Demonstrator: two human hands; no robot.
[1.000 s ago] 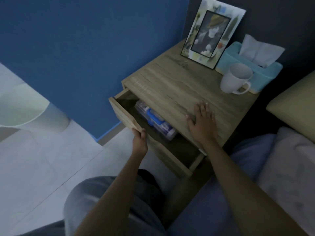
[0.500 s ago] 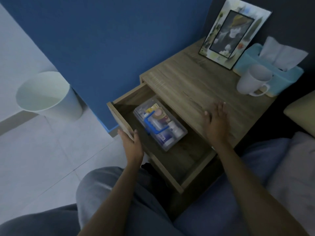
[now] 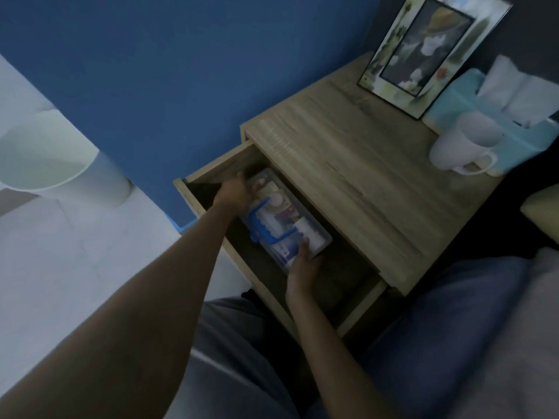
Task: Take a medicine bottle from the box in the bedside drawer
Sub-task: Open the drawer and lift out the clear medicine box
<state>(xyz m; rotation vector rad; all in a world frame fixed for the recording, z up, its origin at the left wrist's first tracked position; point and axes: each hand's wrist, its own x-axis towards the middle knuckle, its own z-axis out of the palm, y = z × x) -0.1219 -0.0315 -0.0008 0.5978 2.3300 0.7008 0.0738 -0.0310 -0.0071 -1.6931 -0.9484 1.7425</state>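
Note:
The wooden bedside drawer (image 3: 211, 172) stands pulled out. Inside it lies a clear plastic box (image 3: 317, 237) with a blue handle (image 3: 263, 225) on its lid, packed with medicine packets and bottles that are too blurred to tell apart. My left hand (image 3: 236, 192) grips the box's far end. My right hand (image 3: 302, 267) holds its near end, thumb on the lid. The box rests on the drawer floor, lid closed as far as I can see.
On the bedside table top (image 3: 348, 164) stand a picture frame (image 3: 423, 52), a white mug (image 3: 462, 146) and a teal tissue box (image 3: 499, 122). A white bin (image 3: 60, 170) sits on the floor at the left. The bed (image 3: 484, 328) and a pillow (image 3: 541, 216) are at the right.
The drawer has come fully open. My left hand left the drawer front and my right hand left the table top; both now hold the box's ends.

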